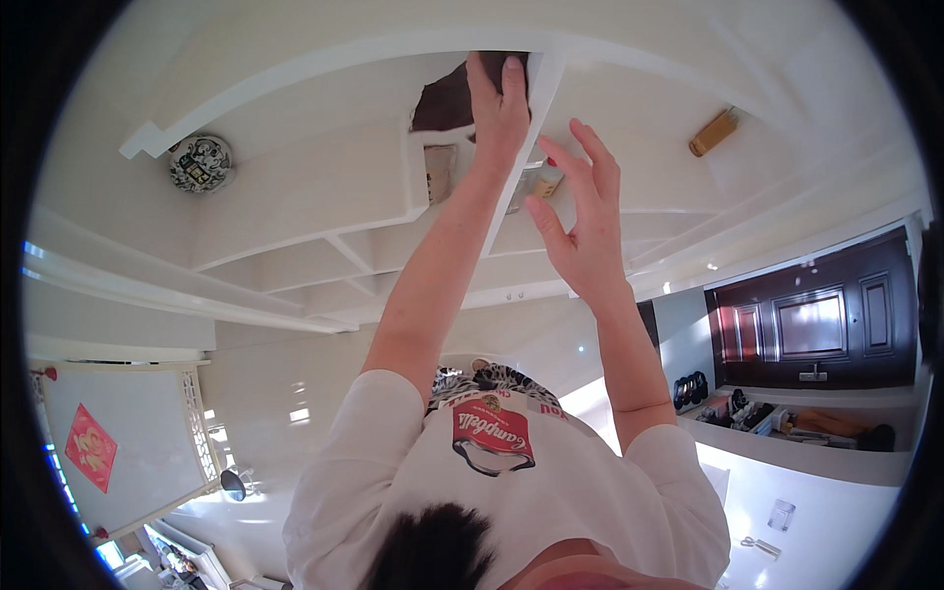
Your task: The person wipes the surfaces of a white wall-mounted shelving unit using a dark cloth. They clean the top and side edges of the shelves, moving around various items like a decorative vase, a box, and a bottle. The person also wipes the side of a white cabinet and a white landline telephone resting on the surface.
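Note:
My left hand (501,110) reaches up into a compartment of a white shelf unit. It is on a dark brown cloth (446,102), bunched in the corner against an upright white divider (544,96); its fingertips are partly hidden. On the other side of that divider, my right hand (590,210) is raised with fingers spread and slightly curled, holding nothing. Behind my forearm is a beige packet (440,173) bearing writing. A small clear container with a yellow label (547,183) sits beside my right fingers.
A round patterned black-and-white package (200,164) stands in the left compartment, an amber container (713,133) in the right one. Lower shelf dividers (350,252) cross beneath my arms. Further off are a dark panelled door (807,317), a shoe rack (745,417) and a round stool (234,485).

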Tool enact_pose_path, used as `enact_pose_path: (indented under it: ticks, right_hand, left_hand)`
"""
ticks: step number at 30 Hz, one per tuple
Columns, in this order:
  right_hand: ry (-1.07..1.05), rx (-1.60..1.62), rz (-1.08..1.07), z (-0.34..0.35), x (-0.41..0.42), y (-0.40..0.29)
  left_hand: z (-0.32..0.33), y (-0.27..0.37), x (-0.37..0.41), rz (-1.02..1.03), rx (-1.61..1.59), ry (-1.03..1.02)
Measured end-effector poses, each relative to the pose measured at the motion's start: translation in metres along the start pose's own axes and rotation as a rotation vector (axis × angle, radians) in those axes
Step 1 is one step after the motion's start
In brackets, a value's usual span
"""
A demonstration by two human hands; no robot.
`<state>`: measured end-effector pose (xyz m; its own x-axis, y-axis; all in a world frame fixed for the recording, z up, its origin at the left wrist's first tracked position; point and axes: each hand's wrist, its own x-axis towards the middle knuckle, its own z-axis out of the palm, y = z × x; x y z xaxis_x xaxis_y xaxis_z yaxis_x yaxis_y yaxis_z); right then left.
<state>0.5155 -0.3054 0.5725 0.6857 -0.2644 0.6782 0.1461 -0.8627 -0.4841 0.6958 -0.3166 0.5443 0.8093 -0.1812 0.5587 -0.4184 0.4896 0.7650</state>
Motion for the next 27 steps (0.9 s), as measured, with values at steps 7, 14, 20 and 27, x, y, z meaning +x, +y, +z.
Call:
enact_pose_path:
  ticks: [7,14,20,27]
  right_hand:
    - [0.037,-0.094,-0.053,-0.002,0.012,0.001]
    - [0.117,-0.055,-0.143,0.014,0.047,-0.023]
    - [0.157,-0.032,-0.403,0.047,0.081,-0.056]
    - [0.137,0.027,-0.528,0.084,0.113,-0.086]
  left_hand:
    - [-0.041,-0.102,-0.024,-0.519,0.037,0.177]
    - [-0.067,0.031,0.035,-0.626,-1.32,0.189]
    - [-0.119,0.105,0.056,-0.29,-1.156,0.303]
    - [-0.186,0.167,0.041,0.071,-0.781,0.705]
